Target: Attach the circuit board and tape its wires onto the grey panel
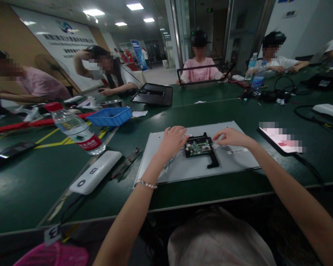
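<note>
A flat silvery panel lies on the green table in front of me. On it sits a black plastic frame around a green circuit board. My left hand rests over the panel at the frame's left side, fingers bent and its fingertips near the frame's upper left corner. At the frame's right edge, my right hand has thumb and forefinger brought together beside a small pale piece, too small to make out. A white label shows on the panel below that hand.
Left of the panel are glasses, a white power bank, a water bottle and a blue tray. A lit phone with a cable lies right. Several people sit around the table; one opposite holds a black frame.
</note>
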A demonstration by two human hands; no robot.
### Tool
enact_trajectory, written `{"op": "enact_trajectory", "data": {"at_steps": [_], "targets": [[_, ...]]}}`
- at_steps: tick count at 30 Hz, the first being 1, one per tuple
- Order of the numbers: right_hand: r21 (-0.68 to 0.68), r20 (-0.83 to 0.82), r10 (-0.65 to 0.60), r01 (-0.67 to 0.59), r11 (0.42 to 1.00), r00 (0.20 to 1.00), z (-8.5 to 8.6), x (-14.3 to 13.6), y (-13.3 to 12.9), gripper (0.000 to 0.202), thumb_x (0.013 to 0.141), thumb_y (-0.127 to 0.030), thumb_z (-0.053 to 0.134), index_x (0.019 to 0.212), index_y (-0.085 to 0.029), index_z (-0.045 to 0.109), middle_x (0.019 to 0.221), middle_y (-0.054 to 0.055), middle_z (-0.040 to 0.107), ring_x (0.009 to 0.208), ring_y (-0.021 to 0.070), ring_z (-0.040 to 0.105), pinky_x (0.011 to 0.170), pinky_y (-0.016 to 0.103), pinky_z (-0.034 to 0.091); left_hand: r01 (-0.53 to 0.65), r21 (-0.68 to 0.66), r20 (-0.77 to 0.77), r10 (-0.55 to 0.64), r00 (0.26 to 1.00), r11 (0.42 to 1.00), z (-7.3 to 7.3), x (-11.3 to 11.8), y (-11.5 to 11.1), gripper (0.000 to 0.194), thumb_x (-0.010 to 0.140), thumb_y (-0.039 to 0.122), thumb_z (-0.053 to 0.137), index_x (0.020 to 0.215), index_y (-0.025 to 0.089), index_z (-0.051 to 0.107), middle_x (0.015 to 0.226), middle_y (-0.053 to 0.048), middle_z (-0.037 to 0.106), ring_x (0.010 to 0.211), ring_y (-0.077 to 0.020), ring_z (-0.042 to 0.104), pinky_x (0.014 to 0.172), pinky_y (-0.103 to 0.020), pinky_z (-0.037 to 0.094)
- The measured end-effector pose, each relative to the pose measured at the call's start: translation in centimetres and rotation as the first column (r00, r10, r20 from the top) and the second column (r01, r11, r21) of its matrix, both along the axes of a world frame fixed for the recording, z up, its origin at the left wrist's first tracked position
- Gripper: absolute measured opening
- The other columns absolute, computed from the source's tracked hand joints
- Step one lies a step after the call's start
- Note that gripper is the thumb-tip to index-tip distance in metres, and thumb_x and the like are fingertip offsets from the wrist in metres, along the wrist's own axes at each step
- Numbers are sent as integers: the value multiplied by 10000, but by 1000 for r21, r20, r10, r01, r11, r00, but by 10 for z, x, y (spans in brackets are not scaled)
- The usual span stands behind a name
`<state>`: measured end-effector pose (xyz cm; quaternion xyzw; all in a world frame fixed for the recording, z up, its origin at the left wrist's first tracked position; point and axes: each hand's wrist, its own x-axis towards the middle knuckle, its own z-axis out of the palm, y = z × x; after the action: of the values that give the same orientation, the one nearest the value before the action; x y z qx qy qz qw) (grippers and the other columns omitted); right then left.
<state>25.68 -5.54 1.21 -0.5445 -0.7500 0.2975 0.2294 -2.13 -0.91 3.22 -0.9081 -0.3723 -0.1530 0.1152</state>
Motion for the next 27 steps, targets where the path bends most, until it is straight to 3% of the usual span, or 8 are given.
{"op": "enact_trajectory", "data": {"at_steps": [3,10,16,22,27], "targets": [[-60,69,66,-61,996,995,0,-2,0,266,691,-255,627,933,-176,705,907,45,706,758,181,630,690,275,458,-14,11,-1,14,1000,1000,0,-1,1,374,973,369,315,1183,176,558,1226,-99,566,1154,-241,482,1006,-420,302],[-92,123,47,-36,995,991,4,-1,-1,169,708,-245,599,826,-175,698,824,45,697,759,184,624,696,281,452,-5,-22,-25,4,1000,1000,-6,5,-4,356,970,385,333,1154,192,569,1184,-82,590,1136,-242,493,1039,-462,260],[-124,17,50,-48,991,999,3,8,1,181,724,-257,580,846,-175,686,876,53,705,799,191,637,723,282,461,3,-67,21,-2,1000,998,-5,5,-6,362,975,381,317,1192,201,544,1217,-81,571,1184,-238,459,1076,-491,207],[-168,-61,40,-50,984,997,0,3,3,184,729,-282,592,847,-157,660,812,66,702,758,181,640,739,286,471,198,-160,128,-179,976,967,-3,18,-20,401,987,359,265,1313,199,435,1332,-74,490,1244,-199,407,1058,-399,281],[-218,-128,30,-57,974,991,-7,-5,5,200,709,-259,588,860,-149,658,819,67,705,745,169,647,736,270,482,370,-206,73,-363,929,906,-10,37,-38,397,977,355,304,1336,233,424,1369,-66,458,1282,-200,371,1069,-389,264]]}}
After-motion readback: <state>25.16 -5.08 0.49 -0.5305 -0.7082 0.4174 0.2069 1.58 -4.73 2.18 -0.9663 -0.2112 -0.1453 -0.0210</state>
